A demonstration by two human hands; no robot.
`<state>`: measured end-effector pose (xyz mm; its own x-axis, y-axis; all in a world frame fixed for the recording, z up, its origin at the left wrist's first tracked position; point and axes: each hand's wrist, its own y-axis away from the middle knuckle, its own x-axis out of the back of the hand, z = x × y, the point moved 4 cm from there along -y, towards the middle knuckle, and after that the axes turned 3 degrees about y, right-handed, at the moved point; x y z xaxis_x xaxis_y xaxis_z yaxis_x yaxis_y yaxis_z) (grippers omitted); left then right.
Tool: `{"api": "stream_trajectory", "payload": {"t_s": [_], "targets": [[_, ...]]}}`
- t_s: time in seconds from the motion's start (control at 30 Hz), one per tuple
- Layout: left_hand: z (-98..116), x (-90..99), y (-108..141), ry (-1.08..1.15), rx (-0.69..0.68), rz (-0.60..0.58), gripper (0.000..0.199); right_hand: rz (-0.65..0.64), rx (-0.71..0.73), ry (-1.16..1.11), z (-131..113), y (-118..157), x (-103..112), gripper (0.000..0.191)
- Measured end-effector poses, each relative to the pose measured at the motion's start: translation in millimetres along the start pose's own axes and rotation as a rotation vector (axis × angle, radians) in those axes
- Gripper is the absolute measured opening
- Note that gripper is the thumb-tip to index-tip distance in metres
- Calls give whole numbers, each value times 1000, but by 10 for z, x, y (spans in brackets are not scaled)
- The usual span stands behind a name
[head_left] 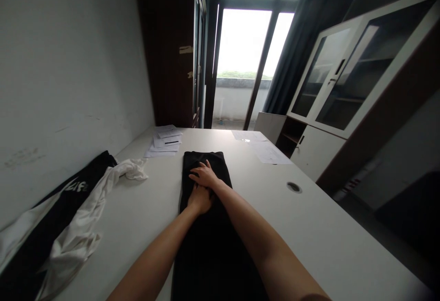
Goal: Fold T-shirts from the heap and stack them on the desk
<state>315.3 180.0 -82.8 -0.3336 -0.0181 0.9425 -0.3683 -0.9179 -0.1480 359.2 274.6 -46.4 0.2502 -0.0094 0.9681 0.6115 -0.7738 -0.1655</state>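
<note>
A long black folded garment (213, 250) lies lengthwise on the white table, running from its near side towards the middle; whether it is trousers I cannot tell. My right hand (205, 175) rests on its far part, palm down with the fingers spread and pointing left. Just nearer to me, my left hand (200, 199) lies flat on the same cloth. The two hands touch, and the right one partly covers the left one's fingers. Neither hand grips the fabric.
On the left by the wall lie a black garment with white lettering (74, 186) and a crumpled white cloth (82, 214). Papers (167, 140) sit at the far left, more sheets (266, 150) at the far right. A cable hole (294, 187) pierces the table (264, 191). Cabinets (330, 76) stand beyond.
</note>
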Motion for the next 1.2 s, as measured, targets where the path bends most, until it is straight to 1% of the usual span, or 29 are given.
{"api": "stream_trajectory", "payload": {"t_s": [0.07,0.2,0.37,0.47,0.57,0.63,0.7,0.8,0.9,1.0,1.07,1.13,1.2], "targets": [[0,-5,2,-12,-12,8,49,-13,0,-11,57,-45,-33,52],[25,0,17,-15,-71,4,55,-107,-29,-41,186,-125,-108,51],[98,37,52,5,-213,9,63,-162,-143,-63,358,-269,-171,58],[121,58,71,20,-263,36,62,-237,-193,-29,381,-394,-259,59],[131,69,77,25,-295,40,56,-245,-214,0,346,-509,-322,60],[134,67,72,27,-319,27,50,-213,-251,-2,354,-554,-329,61],[126,60,57,29,-327,24,44,-156,-300,-3,424,-561,-301,60],[86,29,19,19,-277,25,34,-39,-395,25,664,-486,-211,55],[57,-2,-8,8,-228,35,24,82,-526,95,998,-303,-108,47],[62,-1,-11,29,-227,52,22,211,-659,168,1289,-62,-26,42],[70,10,-5,41,-229,51,22,283,-742,198,1425,81,3,42],[76,23,1,41,-230,49,21,289,-804,185,1522,171,-4,41],[79,33,6,37,-231,51,21,243,-815,130,1588,195,-36,37]]}}
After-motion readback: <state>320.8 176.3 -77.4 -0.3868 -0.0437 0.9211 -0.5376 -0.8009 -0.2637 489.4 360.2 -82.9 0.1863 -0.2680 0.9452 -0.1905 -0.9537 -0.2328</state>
